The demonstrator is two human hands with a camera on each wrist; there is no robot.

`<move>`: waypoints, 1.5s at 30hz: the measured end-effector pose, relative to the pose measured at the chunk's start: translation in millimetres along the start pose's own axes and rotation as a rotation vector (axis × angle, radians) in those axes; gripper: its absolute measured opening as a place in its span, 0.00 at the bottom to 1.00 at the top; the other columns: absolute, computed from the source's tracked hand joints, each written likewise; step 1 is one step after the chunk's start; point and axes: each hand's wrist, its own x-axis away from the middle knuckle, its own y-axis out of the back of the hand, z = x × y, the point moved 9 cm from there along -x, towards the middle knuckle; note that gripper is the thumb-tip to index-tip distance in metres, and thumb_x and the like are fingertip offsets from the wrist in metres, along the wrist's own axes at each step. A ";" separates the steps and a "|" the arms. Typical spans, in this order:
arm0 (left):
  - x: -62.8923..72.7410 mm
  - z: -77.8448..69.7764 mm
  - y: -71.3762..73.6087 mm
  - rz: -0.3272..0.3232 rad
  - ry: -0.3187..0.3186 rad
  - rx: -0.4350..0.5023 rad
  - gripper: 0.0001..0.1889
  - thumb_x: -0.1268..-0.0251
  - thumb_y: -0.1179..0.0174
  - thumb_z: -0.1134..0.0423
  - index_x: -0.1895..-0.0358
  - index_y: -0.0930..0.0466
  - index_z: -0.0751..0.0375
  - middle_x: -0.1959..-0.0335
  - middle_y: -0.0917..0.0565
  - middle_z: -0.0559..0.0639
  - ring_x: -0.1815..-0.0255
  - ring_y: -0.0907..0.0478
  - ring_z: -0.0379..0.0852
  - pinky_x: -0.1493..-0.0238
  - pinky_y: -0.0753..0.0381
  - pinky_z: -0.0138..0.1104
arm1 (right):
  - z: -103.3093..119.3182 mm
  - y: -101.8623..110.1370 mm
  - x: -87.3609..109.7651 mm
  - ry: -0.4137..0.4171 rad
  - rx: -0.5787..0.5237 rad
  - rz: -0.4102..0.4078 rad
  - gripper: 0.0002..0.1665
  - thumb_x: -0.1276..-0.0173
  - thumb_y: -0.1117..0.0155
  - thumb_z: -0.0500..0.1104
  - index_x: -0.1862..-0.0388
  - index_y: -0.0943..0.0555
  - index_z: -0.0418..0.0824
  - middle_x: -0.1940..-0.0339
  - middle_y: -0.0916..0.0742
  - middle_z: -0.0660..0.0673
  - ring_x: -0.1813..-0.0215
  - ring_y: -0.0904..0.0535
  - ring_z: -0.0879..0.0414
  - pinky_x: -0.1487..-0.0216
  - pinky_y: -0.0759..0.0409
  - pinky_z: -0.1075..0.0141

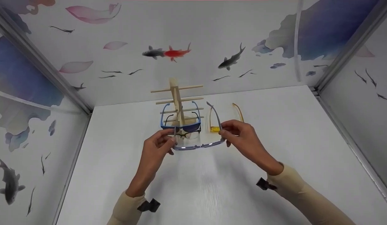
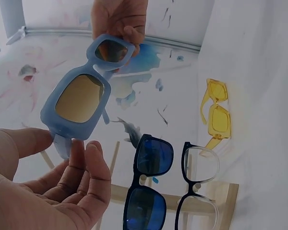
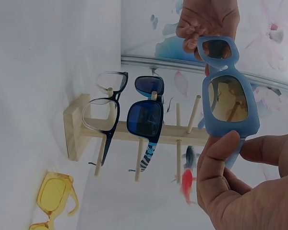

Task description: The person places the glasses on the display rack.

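Note:
A pair of sunglasses with a thick light-blue frame [image 2: 100, 72] and brownish lenses is held up between both hands, temples unfolded and pointing away from the person. My left hand [image 1: 153, 151] pinches one temple near its hinge. On the other side, my right hand [image 1: 245, 139] grips the opposite temple between thumb and fingers. Just beyond them stands a wooden glasses rack [image 1: 178, 107] with crossbars. Dark sunglasses with blue lenses [image 3: 145, 117] hang on one bar, and black-topped clear glasses [image 3: 102, 115] sit on the bar below.
Yellow transparent glasses [image 2: 219, 120] rest on the white table [image 1: 199, 187] right of the rack, temples open. Walls printed with fish and petals enclose the table at the back [image 1: 193, 28] and both sides. The rack's upper bars [image 1: 190, 87] hold no glasses.

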 end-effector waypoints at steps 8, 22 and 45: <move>2.4 -0.2 16.3 -0.045 -0.018 -0.003 0.19 0.19 0.35 0.66 0.32 0.18 0.68 0.55 0.11 0.59 0.58 0.14 0.50 0.58 0.11 0.33 | 4.3 -14.2 -9.0 0.015 -0.015 0.038 0.15 0.19 0.32 0.37 0.39 0.14 0.32 0.53 0.09 0.40 0.60 0.13 0.50 0.61 0.12 0.66; -4.3 -3.4 37.7 -0.089 -0.029 -0.011 0.19 0.17 0.36 0.66 0.30 0.19 0.69 0.55 0.10 0.58 0.58 0.14 0.51 0.57 0.11 0.33 | 8.1 -32.2 -28.7 0.010 -0.089 0.083 0.17 0.19 0.33 0.39 0.38 0.15 0.32 0.52 0.09 0.40 0.57 0.12 0.46 0.58 0.11 0.65; -31.2 -4.0 57.1 -0.131 -0.021 -0.023 0.17 0.16 0.38 0.64 0.33 0.15 0.65 0.54 0.11 0.62 0.56 0.14 0.51 0.57 0.11 0.33 | 13.0 -43.3 -53.8 -0.030 -0.192 0.122 0.18 0.17 0.35 0.39 0.37 0.17 0.30 0.51 0.11 0.37 0.54 0.13 0.49 0.57 0.11 0.64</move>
